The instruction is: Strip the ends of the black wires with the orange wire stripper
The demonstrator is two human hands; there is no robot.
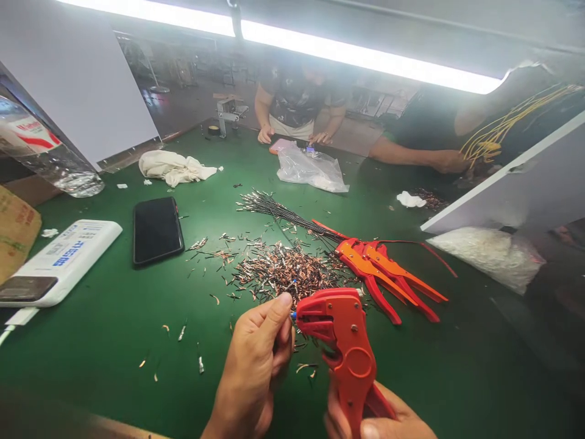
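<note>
Green covers the broad tabletop [114, 341]. Largest upon it in the foreground, the red wire stripper [354, 347] stands gripped by its handles in the closed right hand [388, 421], its head at two o'clock from the left hand [256, 356]. At about one o'clock from the left hand spreads the heap of wire clippings [278, 268]. Smallest, a blue-ended piece [294, 315] sits pinched in the left fingertips, by the stripper's nose.

Left hand [262, 350] pinched, right hand [377, 417] seemingly clenched.
</note>
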